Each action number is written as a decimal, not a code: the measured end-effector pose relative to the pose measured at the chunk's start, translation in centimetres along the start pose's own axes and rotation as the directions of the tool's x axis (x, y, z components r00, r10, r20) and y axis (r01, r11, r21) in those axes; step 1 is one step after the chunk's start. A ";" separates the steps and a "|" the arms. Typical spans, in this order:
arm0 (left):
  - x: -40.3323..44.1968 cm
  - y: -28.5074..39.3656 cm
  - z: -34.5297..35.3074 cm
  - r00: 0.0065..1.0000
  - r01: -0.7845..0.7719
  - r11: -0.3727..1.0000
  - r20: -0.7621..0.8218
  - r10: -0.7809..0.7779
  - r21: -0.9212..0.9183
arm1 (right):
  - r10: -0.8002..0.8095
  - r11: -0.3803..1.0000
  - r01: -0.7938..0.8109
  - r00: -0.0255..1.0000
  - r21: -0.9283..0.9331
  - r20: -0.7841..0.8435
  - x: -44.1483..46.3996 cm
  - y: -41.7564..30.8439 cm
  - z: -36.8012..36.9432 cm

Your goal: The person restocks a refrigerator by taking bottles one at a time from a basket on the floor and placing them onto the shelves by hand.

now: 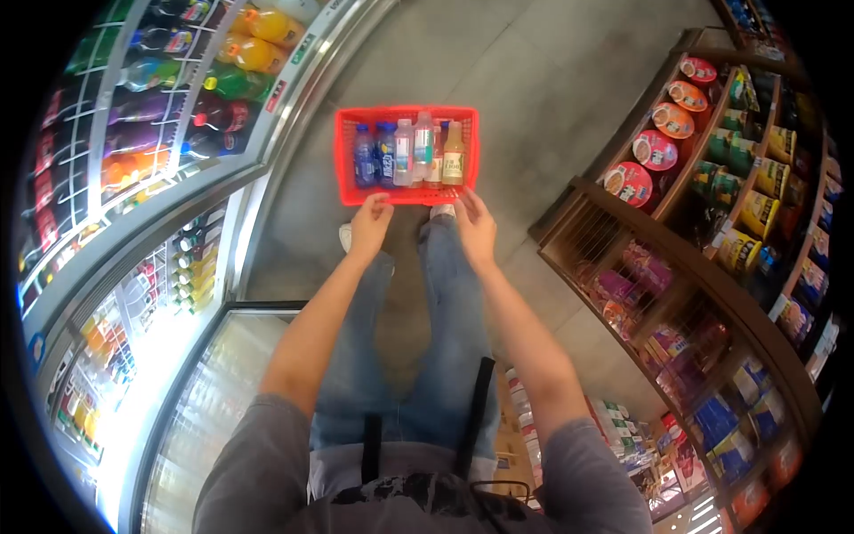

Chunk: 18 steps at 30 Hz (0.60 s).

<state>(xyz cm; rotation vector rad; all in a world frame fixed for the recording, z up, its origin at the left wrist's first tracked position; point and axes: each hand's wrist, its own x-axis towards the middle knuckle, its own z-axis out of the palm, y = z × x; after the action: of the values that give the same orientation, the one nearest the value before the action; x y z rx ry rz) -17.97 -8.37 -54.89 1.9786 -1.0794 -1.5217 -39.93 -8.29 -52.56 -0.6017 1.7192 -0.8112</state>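
A red plastic basket (345,160) sits on the floor in front of my feet. Several bottles stand inside it: blue bottles (364,158) at the left, clear water bottles (422,147) in the middle, and a pale yellow bottle (454,156) at the right. My left hand (369,224) is at the near rim, left of centre, its fingers loosely bent with nothing visible in them. By the near right corner is my right hand (477,228), thumb and fingers apart. Whether either hand touches the rim is hard to tell.
On the left, a drinks cooler (191,98) holds rows of bottles. Its glass door (209,392) stands open near my left arm. Brown shelves (640,231) with instant noodle bowls (654,149) and snack packets line the right. Grey floor (534,98) runs between them.
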 end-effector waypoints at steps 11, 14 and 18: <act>12.3 -8.4 8.0 0.993 0.091 0.969 0.087 -0.073 -0.230 | -0.028 0.987 0.032 0.999 -0.155 0.029 12.2 9.7 5.6; 15.6 -9.8 10.0 0.986 0.135 0.955 0.127 -0.104 -0.265 | -0.048 0.972 0.056 0.998 -0.230 0.040 15.4 12.5 6.6; 19.7 -14.1 13.0 0.993 0.108 0.980 0.063 -0.098 -0.169 | -0.019 0.937 0.050 0.995 -0.345 0.094 19.5 16.1 7.2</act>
<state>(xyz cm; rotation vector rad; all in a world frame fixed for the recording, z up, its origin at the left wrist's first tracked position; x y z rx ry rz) -23.68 -13.50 -81.35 1.9100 -0.8455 -1.6713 -38.46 -14.01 -78.16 -0.8956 1.7864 -0.4967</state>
